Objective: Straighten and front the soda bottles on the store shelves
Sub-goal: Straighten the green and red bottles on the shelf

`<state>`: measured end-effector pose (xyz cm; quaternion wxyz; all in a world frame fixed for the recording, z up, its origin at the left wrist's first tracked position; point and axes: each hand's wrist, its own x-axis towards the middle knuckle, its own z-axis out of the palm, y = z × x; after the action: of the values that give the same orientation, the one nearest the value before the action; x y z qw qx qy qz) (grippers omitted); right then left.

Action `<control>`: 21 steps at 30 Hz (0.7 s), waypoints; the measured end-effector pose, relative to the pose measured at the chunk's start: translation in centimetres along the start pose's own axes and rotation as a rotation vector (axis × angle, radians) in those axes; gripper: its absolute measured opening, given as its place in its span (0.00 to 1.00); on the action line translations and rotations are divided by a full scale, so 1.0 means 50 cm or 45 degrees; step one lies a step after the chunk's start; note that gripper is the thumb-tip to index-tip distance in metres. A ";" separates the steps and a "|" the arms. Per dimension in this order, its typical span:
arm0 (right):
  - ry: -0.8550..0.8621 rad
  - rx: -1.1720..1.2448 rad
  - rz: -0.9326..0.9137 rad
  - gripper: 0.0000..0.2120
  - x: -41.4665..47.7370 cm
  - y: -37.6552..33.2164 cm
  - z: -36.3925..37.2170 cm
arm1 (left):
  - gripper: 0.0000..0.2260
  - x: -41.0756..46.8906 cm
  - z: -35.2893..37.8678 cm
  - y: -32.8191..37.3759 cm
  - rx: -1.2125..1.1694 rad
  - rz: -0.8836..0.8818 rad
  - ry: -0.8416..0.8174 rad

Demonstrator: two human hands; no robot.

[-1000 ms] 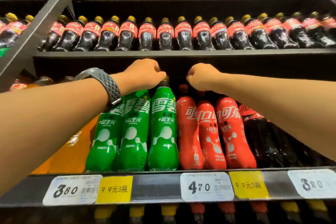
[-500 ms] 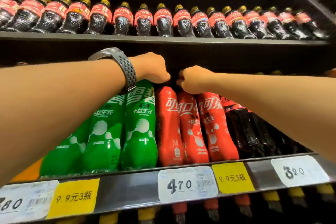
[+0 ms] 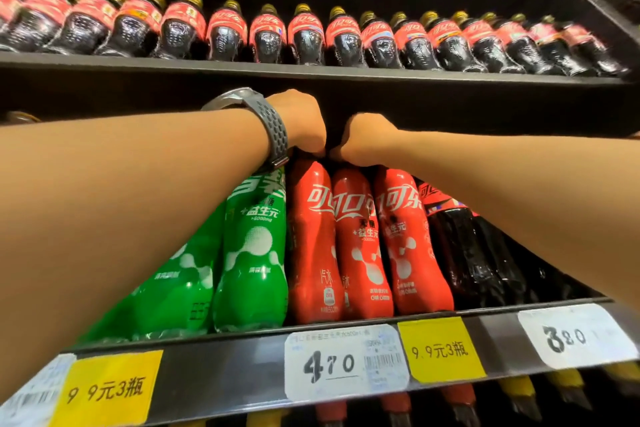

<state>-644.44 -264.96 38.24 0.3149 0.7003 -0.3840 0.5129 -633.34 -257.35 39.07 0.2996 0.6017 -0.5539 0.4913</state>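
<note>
The middle shelf runs across the lower frame. Its stock stands at the front rail, labels outward, so this section appears largely fronted.

Upper frame: one long row of cola bottles. The ends are blurred, so no exact count is possible.

Centre frame:
- Three red bottles, touching side by side.
- Two green bottles to their left; the forearm hides any others.
- At least one dark bottle to their right.

The left hand curls over the top of the leftmost red bottle. The right hand curls over the tops beside it; which one it grips cannot be told. Both hands hide the caps. Holding at the top probably gives leverage to turn each label forward.

Rail: three white tags, two yellow tags.

One watch sits on the left wrist.
</note>
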 end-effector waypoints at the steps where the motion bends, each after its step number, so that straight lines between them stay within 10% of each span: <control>1: 0.001 0.036 0.005 0.15 0.002 0.003 0.000 | 0.11 0.000 -0.001 0.004 -0.026 -0.030 -0.002; 21: 0.030 0.517 -0.002 0.18 -0.008 0.055 -0.025 | 0.18 -0.016 -0.016 -0.013 -0.355 -0.134 0.012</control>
<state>-647.45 -265.22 38.31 0.1721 0.7437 -0.2685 0.5876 -632.86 -256.21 38.71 0.4083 0.5802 -0.5830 0.3961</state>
